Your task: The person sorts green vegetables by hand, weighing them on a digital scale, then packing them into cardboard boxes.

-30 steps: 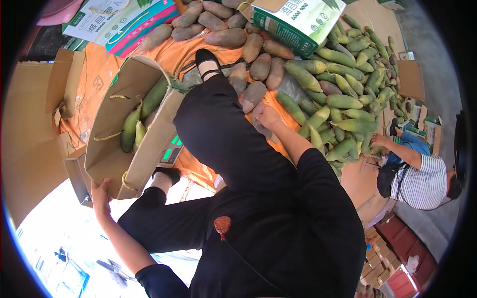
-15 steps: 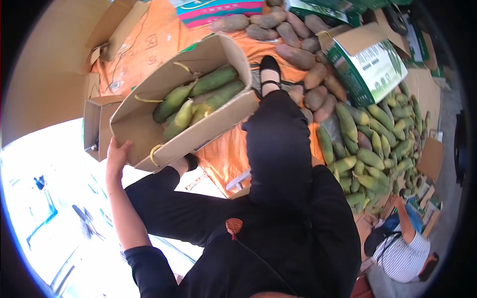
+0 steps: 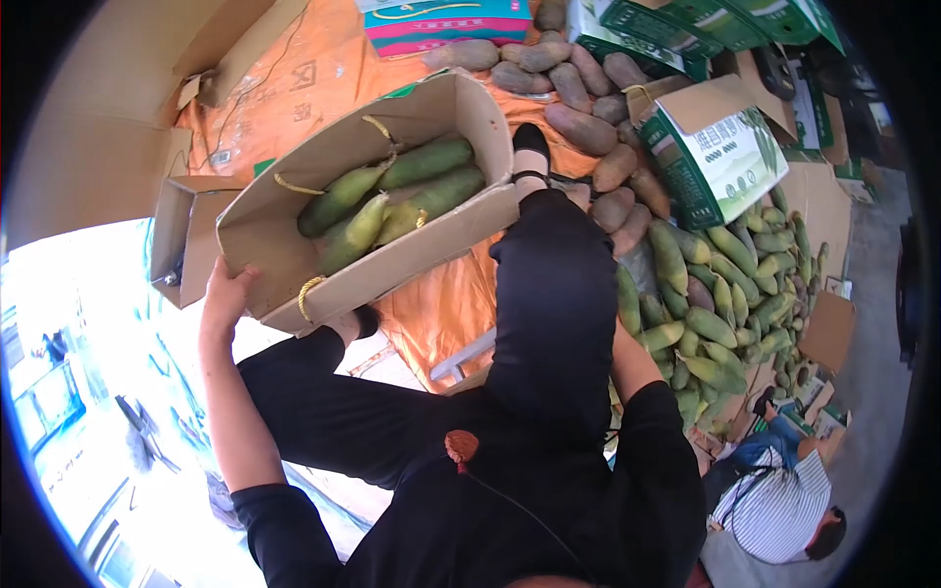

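Note:
An open cardboard box [image 3: 240, 235] with yellow rope handles stands tilted in front of me. Several long green radishes [image 3: 358, 235] lie in it. My left hand [image 3: 230, 292] grips the box's near left corner, thumb on the inner side and fingers outside. Past my raised knee, my right forearm [image 3: 635, 355] reaches down toward the radish pile [image 3: 711, 323]. My leg hides the right hand, so its fingers and anything in them do not show.
Purplish-brown roots [image 3: 583, 127] lie on the orange sheet [image 3: 294, 83] beyond my foot. A green-and-white carton [image 3: 720, 157] stands beside the pile. At the back is a blue-and-pink box [image 3: 446, 29]. A person in a striped shirt [image 3: 779, 505] works at lower right.
My right forearm has come into sight beside the knee. The left hand keeps its grip on the box. The view has shifted slightly, and the person at lower right has changed posture.

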Tool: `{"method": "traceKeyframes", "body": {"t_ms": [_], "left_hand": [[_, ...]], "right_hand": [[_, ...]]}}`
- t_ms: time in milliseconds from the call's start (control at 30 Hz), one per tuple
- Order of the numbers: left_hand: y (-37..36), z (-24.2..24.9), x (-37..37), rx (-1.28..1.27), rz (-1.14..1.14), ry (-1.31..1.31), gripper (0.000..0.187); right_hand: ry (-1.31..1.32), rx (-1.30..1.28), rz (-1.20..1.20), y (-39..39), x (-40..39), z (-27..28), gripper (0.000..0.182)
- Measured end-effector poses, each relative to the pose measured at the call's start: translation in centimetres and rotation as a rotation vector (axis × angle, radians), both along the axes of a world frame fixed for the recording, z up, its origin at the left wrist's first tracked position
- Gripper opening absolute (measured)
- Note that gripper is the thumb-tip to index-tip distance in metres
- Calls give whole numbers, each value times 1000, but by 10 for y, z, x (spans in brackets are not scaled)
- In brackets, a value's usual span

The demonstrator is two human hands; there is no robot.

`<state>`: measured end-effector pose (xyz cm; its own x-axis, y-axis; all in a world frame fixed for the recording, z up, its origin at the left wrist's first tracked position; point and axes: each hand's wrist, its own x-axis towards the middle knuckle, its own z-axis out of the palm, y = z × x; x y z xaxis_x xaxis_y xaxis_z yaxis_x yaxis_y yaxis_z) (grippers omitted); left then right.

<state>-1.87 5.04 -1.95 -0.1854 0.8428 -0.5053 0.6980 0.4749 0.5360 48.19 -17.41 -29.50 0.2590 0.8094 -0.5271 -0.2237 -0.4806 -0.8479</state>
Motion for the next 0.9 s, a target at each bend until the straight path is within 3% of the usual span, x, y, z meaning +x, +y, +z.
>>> {"method": "traceKeyframes", "body": {"t_ms": [67,133,233,367,633,700,900], "left_hand": [[0,-4,-4,12,-18,-3,40],[1,-3,-2,10,-21,-55,41],[0,1,2,14,-18,-111,42],[0,0,1,21,-17,-33,41],[0,2,1,42,-43,21,42],[1,-1,-2,66,-60,36,41],[1,4,0,64,-74,32,43]], "right_hand": [[-1,-13,-72,-8,14,20,41],[-258,-108,32,1,31,74,54],[-275,-121,-125,46,34,179,63],[-288,199,-146,81,69,216,63],[-440,679,3,175,0,372,60],[-181,782,41,193,-32,386,61],[305,372,46,223,-137,336,55]]}}
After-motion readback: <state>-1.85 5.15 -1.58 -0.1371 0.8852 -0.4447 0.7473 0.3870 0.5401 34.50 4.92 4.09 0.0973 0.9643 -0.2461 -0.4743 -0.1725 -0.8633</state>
